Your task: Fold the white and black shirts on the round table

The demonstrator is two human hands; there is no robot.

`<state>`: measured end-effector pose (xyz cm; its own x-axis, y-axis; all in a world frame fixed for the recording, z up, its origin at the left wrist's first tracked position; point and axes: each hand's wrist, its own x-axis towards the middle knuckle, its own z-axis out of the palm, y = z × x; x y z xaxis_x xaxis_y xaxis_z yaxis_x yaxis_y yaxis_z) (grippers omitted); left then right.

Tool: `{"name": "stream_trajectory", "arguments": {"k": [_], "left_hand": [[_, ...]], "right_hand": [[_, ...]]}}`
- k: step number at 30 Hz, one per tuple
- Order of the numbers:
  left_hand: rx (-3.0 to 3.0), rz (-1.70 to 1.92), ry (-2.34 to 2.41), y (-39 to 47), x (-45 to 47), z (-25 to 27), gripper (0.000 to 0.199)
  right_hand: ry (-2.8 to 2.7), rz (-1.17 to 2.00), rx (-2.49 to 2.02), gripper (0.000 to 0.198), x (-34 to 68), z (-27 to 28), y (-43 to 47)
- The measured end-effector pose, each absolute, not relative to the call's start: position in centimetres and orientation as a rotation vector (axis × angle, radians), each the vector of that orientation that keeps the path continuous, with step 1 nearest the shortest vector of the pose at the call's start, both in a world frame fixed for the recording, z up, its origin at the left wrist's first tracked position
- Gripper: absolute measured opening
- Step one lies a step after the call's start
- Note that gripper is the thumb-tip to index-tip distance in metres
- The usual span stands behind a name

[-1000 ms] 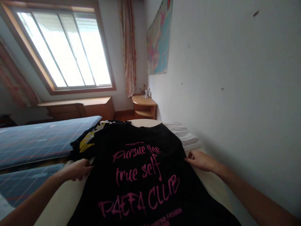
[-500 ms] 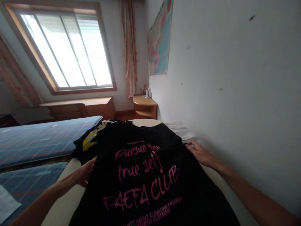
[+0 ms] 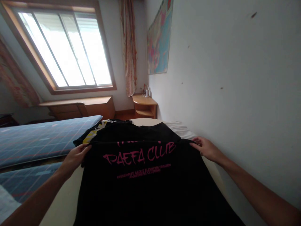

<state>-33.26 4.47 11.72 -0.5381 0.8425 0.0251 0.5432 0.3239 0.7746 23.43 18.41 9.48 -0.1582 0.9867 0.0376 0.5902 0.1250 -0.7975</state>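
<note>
A black T-shirt (image 3: 141, 194) with pink lettering stretches toward me over a cream, rounded surface (image 3: 62, 201). My left hand (image 3: 78, 153) pinches its left edge, and my right hand (image 3: 204, 149) pinches the right edge at about the same height. Between the hands the cloth is drawn into a raised fold that hides the upper lines of print; "PAEFA CLUB" shows just below it. Beyond the fold, the shirt's neck end lies flat. A black garment with yellow and white print (image 3: 95, 133) sticks out at its far left, and white cloth (image 3: 181, 130) lies at its far right.
Blue plaid mattresses (image 3: 47, 138) lie to the left. A white wall (image 3: 223, 62) runs close along the right, with a map (image 3: 160, 42) on it. At the back are a wooden desk (image 3: 98, 102), a corner shelf (image 3: 145, 99) and a window (image 3: 68, 47).
Both hands have gripped the shirt's sides and lifted the cloth. The left hand has risen. A raised fold now covers the upper lettering, and the lower print has moved up and away from me.
</note>
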Motion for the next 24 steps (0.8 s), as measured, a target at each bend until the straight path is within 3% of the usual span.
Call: {"name": "stream_trajectory", "arguments": {"k": [5,10,13,15,19,24], "left_hand": [[1.202,1.176,1.900,5.9,-33.0,10.1,0.069],[1.540,1.233,2.289,4.1,-33.2,8.1,0.065],[1.917,1.073,2.377,1.1,-31.6,8.1,0.036],[2.108,0.691,2.038,-1.0,-30.0,8.4,0.027],[2.109,0.189,1.631,-4.6,-27.4,8.7,0.016],[2.161,0.121,1.576,-7.5,-27.1,8.6,0.025]], "right_hand": [[-1.756,0.684,-1.521,0.028,22.0,8.4,18.3],[-2.033,0.138,-1.372,0.026,20.3,8.9,13.9],[-2.372,0.361,-1.200,0.010,18.8,10.2,10.4],[-2.580,0.593,-1.068,0.008,18.0,10.9,8.4],[-2.810,0.784,-1.027,0.013,18.1,11.6,6.5],[-2.860,0.839,-1.227,0.021,20.6,11.9,6.1]]}}
